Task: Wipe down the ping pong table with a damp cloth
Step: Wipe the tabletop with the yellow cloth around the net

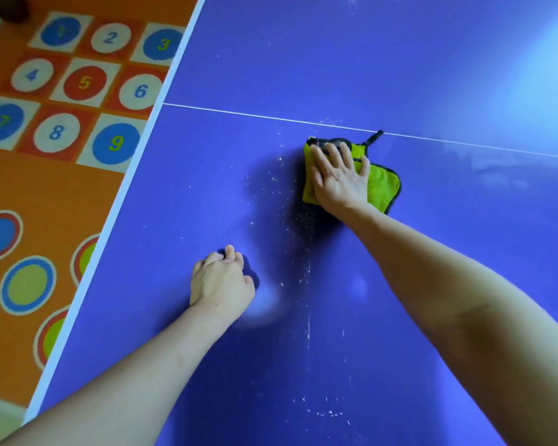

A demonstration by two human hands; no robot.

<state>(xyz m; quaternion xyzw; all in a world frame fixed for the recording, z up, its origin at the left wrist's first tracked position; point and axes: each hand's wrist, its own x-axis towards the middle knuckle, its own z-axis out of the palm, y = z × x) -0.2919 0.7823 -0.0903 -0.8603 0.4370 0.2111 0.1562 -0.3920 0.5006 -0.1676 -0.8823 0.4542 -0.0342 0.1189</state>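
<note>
From the head view, the blue ping pong desk (400, 59) fills most of the scene, its white edge band (116, 214) running diagonally from the top down to the lower left, and a thin white line (239, 113) crossing the surface from that edge toward the right.

The right hand (340, 180) lies flat with fingers spread, palm pressed down on a folded green cloth (382, 188) with dark trim. The cloth sits on the blue surface just on the near side of the thin white line, and a dark loop (375, 137) at its far corner reaches up to touch that line. The hand is pressing on the cloth rather than gripping it.

The left hand (221, 281) rests on the desk nearer the person and closer to the white edge, well apart from the cloth. Its fingers are curled under, loosely closed, and nothing shows in it.

Between the two hands a trail of white specks (305, 262) runs along the surface from beside the cloth toward the near end.

Beyond the desk edge, the floor carries an orange play mat (45, 194) printed with numbered circles from one to nine and coloured ovals
</note>
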